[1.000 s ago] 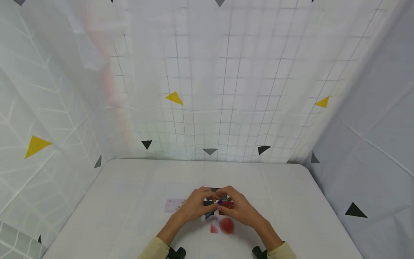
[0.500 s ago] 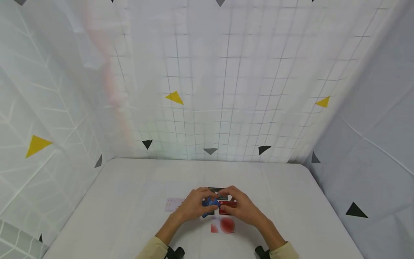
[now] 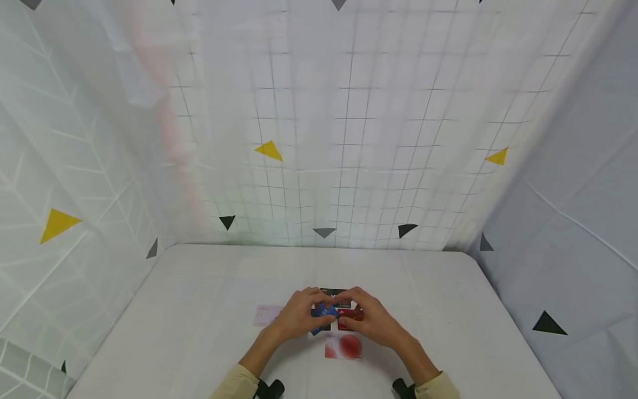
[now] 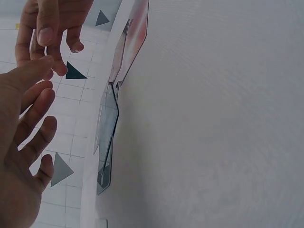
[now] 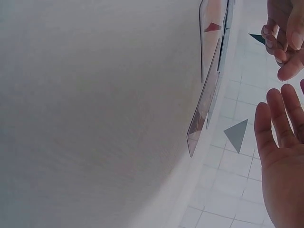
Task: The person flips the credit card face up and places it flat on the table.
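Observation:
My left hand [image 3: 301, 313] and right hand [image 3: 371, 318] hover over a cluster of bank-type cards, fingers loosely curved and fingertips close together. Nothing shows between the fingers of the left hand [image 4: 21, 128] or right hand [image 5: 287, 152] in the wrist views. A blue card [image 3: 325, 312] lies slanted below the left fingertips, partly covered by them. It overlaps a dark card underneath. To its right is a red card [image 3: 351, 313], partly behind the right fingers. Behind them lies a dark green card [image 3: 331, 291].
A white card with a red circle [image 3: 350, 346] lies at the front of the cluster. The pale lilac card [image 3: 266, 315] on the left is partly hidden by my left hand. All lie on a white table [image 3: 199, 332] with white sheeting behind and at the sides.
The blue card, tilted between the fingertips of both hands a second ago, has come down left onto the cluster and the fingers have let go of it. Both hands have barely moved since.

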`<control>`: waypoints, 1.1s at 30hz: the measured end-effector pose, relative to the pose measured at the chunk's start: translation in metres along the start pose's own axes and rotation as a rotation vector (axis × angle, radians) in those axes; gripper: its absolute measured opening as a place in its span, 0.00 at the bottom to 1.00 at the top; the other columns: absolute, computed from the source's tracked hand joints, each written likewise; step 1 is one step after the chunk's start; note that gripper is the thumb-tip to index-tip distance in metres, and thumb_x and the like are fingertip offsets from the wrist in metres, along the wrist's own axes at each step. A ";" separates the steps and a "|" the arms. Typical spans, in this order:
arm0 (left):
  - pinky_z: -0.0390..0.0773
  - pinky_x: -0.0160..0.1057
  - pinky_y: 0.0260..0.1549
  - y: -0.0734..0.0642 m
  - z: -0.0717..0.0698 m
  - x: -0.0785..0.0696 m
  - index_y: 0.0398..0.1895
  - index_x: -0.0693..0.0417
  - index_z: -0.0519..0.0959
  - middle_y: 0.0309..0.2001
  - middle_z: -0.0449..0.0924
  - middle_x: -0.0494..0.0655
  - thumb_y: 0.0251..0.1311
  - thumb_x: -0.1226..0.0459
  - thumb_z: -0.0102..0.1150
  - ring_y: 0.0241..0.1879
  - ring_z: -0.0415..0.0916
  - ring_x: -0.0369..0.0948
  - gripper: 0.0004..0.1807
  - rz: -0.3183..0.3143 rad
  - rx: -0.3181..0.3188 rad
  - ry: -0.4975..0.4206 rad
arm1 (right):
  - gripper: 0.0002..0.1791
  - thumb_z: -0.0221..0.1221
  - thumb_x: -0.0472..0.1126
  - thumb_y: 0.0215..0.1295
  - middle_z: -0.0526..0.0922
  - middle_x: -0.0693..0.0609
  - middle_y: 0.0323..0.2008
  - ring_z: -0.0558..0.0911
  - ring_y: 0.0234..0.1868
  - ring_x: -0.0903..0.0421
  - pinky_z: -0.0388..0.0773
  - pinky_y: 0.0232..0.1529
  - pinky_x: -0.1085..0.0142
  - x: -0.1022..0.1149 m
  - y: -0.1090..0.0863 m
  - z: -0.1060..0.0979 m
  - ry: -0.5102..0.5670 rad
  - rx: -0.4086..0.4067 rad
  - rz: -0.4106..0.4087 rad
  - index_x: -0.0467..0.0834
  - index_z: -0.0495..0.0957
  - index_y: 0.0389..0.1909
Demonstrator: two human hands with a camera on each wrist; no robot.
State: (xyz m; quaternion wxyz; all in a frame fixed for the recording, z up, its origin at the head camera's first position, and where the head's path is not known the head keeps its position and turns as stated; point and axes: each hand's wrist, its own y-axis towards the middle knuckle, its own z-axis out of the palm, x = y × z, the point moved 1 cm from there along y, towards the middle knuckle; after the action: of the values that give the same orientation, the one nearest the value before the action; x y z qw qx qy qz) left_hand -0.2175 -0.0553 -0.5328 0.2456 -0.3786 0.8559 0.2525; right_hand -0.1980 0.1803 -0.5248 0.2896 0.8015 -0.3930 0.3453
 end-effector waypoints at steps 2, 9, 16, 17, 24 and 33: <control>0.70 0.44 0.48 -0.001 -0.001 0.001 0.57 0.37 0.82 0.45 0.83 0.37 0.63 0.41 0.62 0.44 0.76 0.38 0.23 0.002 -0.007 -0.001 | 0.25 0.67 0.43 0.65 0.77 0.48 0.54 0.79 0.48 0.46 0.81 0.46 0.60 0.001 0.000 0.000 -0.014 -0.003 0.002 0.60 0.73 0.61; 0.71 0.43 0.44 -0.008 -0.002 0.007 0.56 0.40 0.83 0.42 0.82 0.37 0.61 0.42 0.65 0.41 0.75 0.37 0.24 -0.033 -0.057 0.103 | 0.25 0.68 0.42 0.65 0.78 0.47 0.53 0.78 0.50 0.45 0.81 0.47 0.60 0.000 0.004 -0.003 -0.069 -0.005 0.017 0.50 0.74 0.62; 0.71 0.46 0.41 -0.022 -0.003 0.013 0.55 0.43 0.84 0.42 0.81 0.37 0.52 0.40 0.71 0.43 0.74 0.38 0.29 -0.179 -0.077 0.283 | 0.26 0.67 0.46 0.65 0.75 0.49 0.59 0.74 0.60 0.45 0.76 0.56 0.43 -0.014 0.018 -0.001 -0.144 0.053 0.087 0.50 0.76 0.64; 0.71 0.45 0.41 -0.024 -0.003 0.014 0.54 0.43 0.84 0.42 0.81 0.37 0.51 0.39 0.71 0.42 0.74 0.38 0.30 -0.195 -0.074 0.304 | 0.26 0.67 0.47 0.65 0.74 0.49 0.59 0.72 0.61 0.45 0.75 0.57 0.42 -0.015 0.020 -0.001 -0.162 0.063 0.097 0.51 0.76 0.63; 0.67 0.44 0.38 -0.030 0.001 0.017 0.50 0.42 0.85 0.39 0.79 0.37 0.43 0.35 0.72 0.39 0.71 0.37 0.33 -0.254 -0.078 0.399 | 0.27 0.71 0.50 0.60 0.72 0.53 0.59 0.66 0.62 0.50 0.75 0.58 0.46 -0.026 0.039 0.004 -0.274 0.131 0.112 0.55 0.80 0.61; 0.67 0.45 0.37 -0.031 0.002 0.014 0.48 0.42 0.85 0.38 0.78 0.37 0.40 0.34 0.74 0.38 0.69 0.37 0.34 -0.292 -0.048 0.405 | 0.31 0.72 0.55 0.56 0.69 0.51 0.62 0.63 0.61 0.48 0.75 0.54 0.48 -0.029 0.051 0.010 -0.398 0.225 0.121 0.58 0.79 0.63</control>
State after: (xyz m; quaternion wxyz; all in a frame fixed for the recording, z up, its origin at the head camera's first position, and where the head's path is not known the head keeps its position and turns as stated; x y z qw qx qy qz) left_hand -0.2016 -0.0799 -0.5506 0.0940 -0.5467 0.8177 0.1538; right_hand -0.2506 0.1589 -0.5437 0.0940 0.8561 -0.4486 0.2387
